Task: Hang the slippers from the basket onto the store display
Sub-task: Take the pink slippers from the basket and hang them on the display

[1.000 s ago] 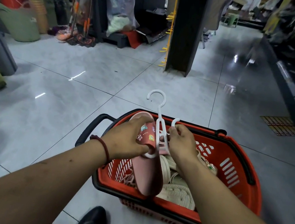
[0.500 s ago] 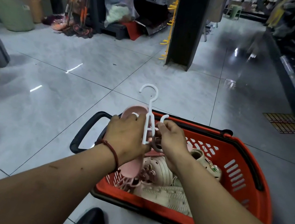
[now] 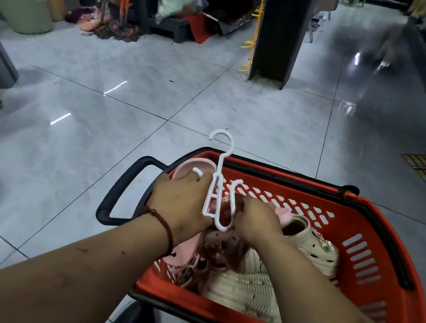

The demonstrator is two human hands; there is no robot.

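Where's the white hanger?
In the head view the white hanger stands mid-frame over the red basket, hook up, between the left hand gripping a pink slipper and the right hand holding it.

basket [image 3: 378, 247]: red, slotted, edged in black
hanger [image 3: 214, 190]: white
held slipper [image 3: 191, 164]: pink
bottom slippers [image 3: 243, 289]: cream
floor [image 3: 91, 168]: grey, tiled in squares
bracelet [image 3: 166, 227]: dark red
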